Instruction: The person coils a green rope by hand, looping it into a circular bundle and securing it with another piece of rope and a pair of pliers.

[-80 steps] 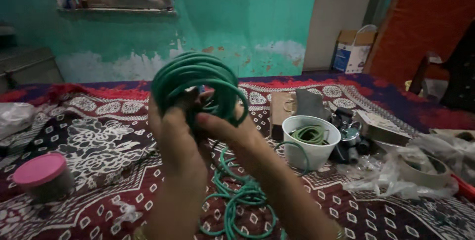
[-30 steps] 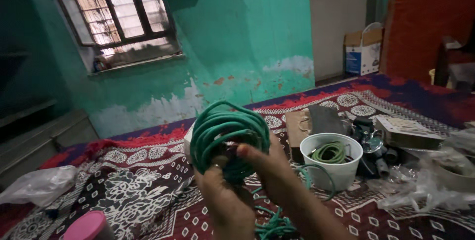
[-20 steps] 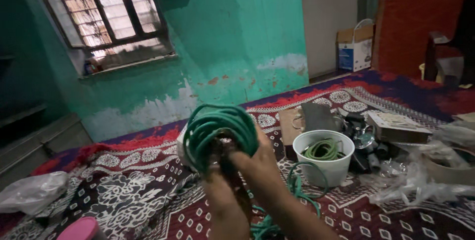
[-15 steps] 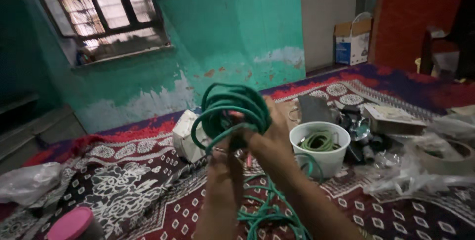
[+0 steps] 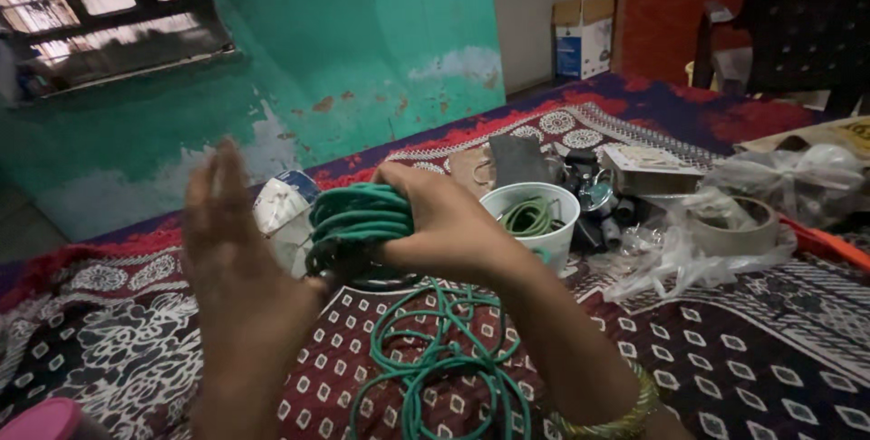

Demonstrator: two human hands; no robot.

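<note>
My right hand (image 5: pixel 444 222) is closed around a coil of green cord (image 5: pixel 355 216), holding it just above the patterned bedspread (image 5: pixel 770 331). More of the same green cord (image 5: pixel 435 358) trails down in loose loops on the cloth below. My left hand (image 5: pixel 227 241) is raised to the left of the coil, fingers spread and blurred, holding nothing.
A white bucket (image 5: pixel 542 242) with a greenish coil inside stands behind my right hand. Around it lie dark metal parts (image 5: pixel 594 200), a tape roll (image 5: pixel 739 222), clear plastic bags (image 5: pixel 797 177) and a white packet (image 5: pixel 281 209). A pink lid (image 5: pixel 41 417) shows at bottom left. A cardboard box (image 5: pixel 584 28) sits by the wall.
The left hand has let go of the coil and swung out to the left, open. The right hand has lowered the coil toward the bedspread. The view has tilted down and right.
</note>
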